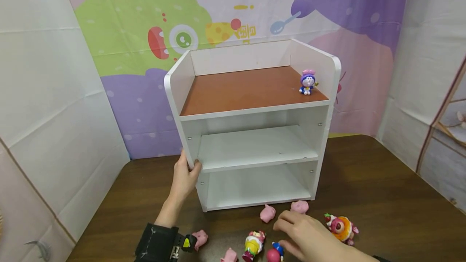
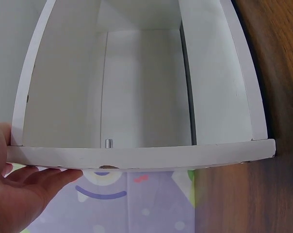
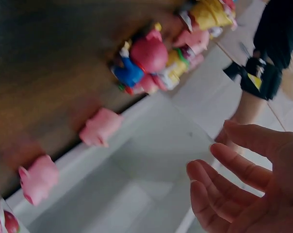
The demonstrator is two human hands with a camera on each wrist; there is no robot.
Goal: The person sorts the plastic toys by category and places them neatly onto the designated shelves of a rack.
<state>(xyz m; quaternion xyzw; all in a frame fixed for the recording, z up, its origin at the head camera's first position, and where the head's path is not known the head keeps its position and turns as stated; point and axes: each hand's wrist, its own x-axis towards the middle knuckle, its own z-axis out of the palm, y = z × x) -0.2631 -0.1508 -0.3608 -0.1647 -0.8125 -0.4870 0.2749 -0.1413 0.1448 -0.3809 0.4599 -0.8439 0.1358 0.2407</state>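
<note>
My left hand (image 1: 183, 179) grips the left side panel of a white shelf unit (image 1: 333, 88). In the left wrist view the thumb lies at the front edge and the fingers (image 2: 54, 182) are behind the panel (image 2: 151, 158). My right hand (image 1: 309, 233) is in front of the unit with loosely bent fingers, holding nothing. Close to it are a pink pig figure (image 1: 299, 206), another pink pig (image 1: 267, 213), and a blue and pink figure (image 1: 276, 252) partly cut off by the frame. A blue cat figure (image 1: 308, 83) with a pink hat stands on the brown top board.
A pink figure with an orange ring (image 1: 342, 229) lies on the brown table (image 1: 386, 189) at the right. Further left are a yellow-clothed figure (image 1: 253, 246) and pink pigs (image 1: 200, 238). A cartoon-printed cloth (image 1: 145, 112) hangs behind the unit.
</note>
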